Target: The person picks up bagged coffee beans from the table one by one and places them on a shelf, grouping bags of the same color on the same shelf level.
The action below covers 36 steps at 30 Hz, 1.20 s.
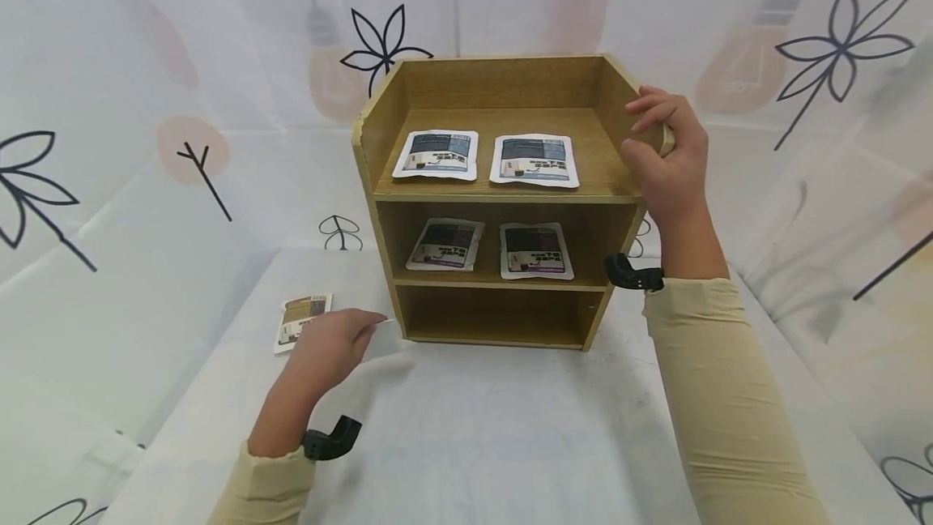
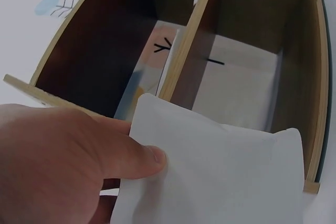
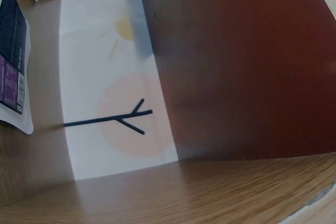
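My left hand (image 1: 325,351) pinches a flat pouch (image 2: 220,177) by its edge between thumb and fingers, in front of the shelf's lower left. The left wrist view shows the pouch's plain white side. A three-level wooden shelf (image 1: 503,81) stands upright on the table. My right hand (image 1: 674,156) grips its right side panel near the top. Two blue-labelled pouches, one left (image 1: 436,155) and one right (image 1: 534,160), lie on the top level. On the middle level lie two dark purple-labelled pouches, left (image 1: 445,245) and right (image 1: 536,251). The bottom level (image 1: 496,318) holds nothing visible.
A brown-labelled pouch (image 1: 302,316) lies on the white table (image 1: 496,428), just beyond my left hand. White patterned curtains (image 1: 240,39) surround the table at the back and sides. The right wrist view looks into a shelf level past its wooden edge (image 3: 236,182).
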{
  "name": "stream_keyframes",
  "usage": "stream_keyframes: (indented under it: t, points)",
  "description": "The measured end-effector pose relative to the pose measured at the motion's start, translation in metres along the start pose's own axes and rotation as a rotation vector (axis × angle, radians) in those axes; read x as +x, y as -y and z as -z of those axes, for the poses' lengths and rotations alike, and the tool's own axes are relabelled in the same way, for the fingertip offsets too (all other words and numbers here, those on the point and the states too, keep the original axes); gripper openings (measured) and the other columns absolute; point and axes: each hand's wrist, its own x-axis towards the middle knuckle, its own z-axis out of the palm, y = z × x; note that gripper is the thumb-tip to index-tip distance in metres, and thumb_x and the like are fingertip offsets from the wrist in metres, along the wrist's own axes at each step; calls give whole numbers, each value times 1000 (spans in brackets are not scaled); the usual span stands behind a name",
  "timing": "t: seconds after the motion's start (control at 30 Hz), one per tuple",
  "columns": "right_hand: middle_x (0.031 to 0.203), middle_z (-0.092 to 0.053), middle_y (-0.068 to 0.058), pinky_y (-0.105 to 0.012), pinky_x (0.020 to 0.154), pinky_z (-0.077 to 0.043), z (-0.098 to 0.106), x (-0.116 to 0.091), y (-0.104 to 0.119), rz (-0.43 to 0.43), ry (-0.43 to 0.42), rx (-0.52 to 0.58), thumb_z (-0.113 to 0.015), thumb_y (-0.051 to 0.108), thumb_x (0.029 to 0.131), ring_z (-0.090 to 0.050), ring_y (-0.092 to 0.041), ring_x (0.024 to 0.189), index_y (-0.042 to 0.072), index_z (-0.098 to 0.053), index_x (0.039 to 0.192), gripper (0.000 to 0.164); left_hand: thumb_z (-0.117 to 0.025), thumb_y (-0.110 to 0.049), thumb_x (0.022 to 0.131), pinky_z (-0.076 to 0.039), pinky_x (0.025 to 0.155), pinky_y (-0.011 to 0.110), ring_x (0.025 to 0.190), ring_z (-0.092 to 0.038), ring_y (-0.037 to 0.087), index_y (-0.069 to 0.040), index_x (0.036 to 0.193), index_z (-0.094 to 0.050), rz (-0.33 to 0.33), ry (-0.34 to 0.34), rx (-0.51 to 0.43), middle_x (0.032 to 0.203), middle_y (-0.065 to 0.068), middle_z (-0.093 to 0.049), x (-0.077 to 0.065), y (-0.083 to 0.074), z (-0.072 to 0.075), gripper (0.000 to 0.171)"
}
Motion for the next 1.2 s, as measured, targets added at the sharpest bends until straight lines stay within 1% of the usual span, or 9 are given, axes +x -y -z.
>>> stream_keyframes:
  t: [0.2, 0.3, 0.43, 0.5, 0.67, 0.8, 0.93, 1.07, 1.2]
  points:
    - [104, -62, 13, -41, 117, -30, 0, 3, -8, 8, 1, 4, -52, -1, 77, -43, -17, 134, -10, -49, 88, 15, -59, -13, 94, -56, 89, 43, 107, -68, 24, -16, 111, -73, 3, 17, -22, 111, 3, -73, 2, -8, -2, 23]
    - [103, -62, 13, -40, 117, -31, 0, 3, -9, 14, 0, 6, -52, -1, 77, -43, -19, 134, -13, -47, 89, 19, -60, -14, 94, -56, 89, 42, 106, -69, 23, -16, 112, -73, 8, 25, -25, 111, 3, -73, 3, -11, -4, 22]
    - [103, -62, 13, -39, 116, -32, -1, 2, -7, 16, -1, 7, -52, -2, 76, -44, -20, 134, -14, -47, 89, 18, -60, -15, 94, -57, 88, 42, 105, -69, 22, -18, 112, -73, 2, 21, -36, 110, 2, -74, 4, -17, -7, 22]
    - [103, -62, 13, -39, 116, -32, -2, 2, -5, 11, -1, 6, -52, -2, 77, -44, -20, 134, -11, -49, 87, 14, -60, -16, 95, -57, 88, 41, 104, -69, 22, -18, 112, -73, -10, 13, -49, 110, 1, -73, 5, -19, -8, 22]
    - [103, -62, 13, -40, 117, -32, -2, 1, -5, 1, 1, 9, -52, -2, 77, -43, -20, 135, -5, -52, 83, 8, -59, -16, 95, -58, 84, 39, 100, -70, 20, -20, 113, -73, -47, -30, -64, 108, 0, -74, 9, -24, -14, 23]
    - [103, -62, 13, -40, 116, -32, -2, 1, -4, 2, 5, 10, -52, -2, 77, -44, -19, 134, -4, -53, 83, 7, -60, -14, 94, -58, 80, 37, 96, -70, 18, -20, 112, -73, -64, -61, -72, 106, -1, -74, 11, -30, -17, 23]
    - [106, -62, 12, -38, 114, -34, -2, -1, 2, 4, 2, 13, -52, -3, 77, -45, -17, 132, -6, -53, 85, 9, -62, -13, 93, -58, 78, 36, 94, -70, 17, -20, 112, -73, -99, -89, -80, 105, -1, -74, 13, -36, -20, 23]
    - [118, -61, 7, -36, 108, -36, -2, -2, 5, -8, 0, -16, -52, 0, 78, -44, -15, 132, -7, -55, 95, 18, -63, -13, 93, -58, 78, 35, 95, -70, 16, -20, 111, -73, -149, -153, -68, 104, -2, -74, 17, -39, -23, 22]
    - [133, -55, 3, -34, 100, -38, -1, -4, 5, -40, -11, -57, -52, 3, 78, -44, -13, 130, -2, -57, 108, 31, -65, -11, 91, -59, 77, 34, 94, -71, 16, -20, 111, -74, -195, -219, -54, 102, -2, -75, 21, -41, -30, 23]
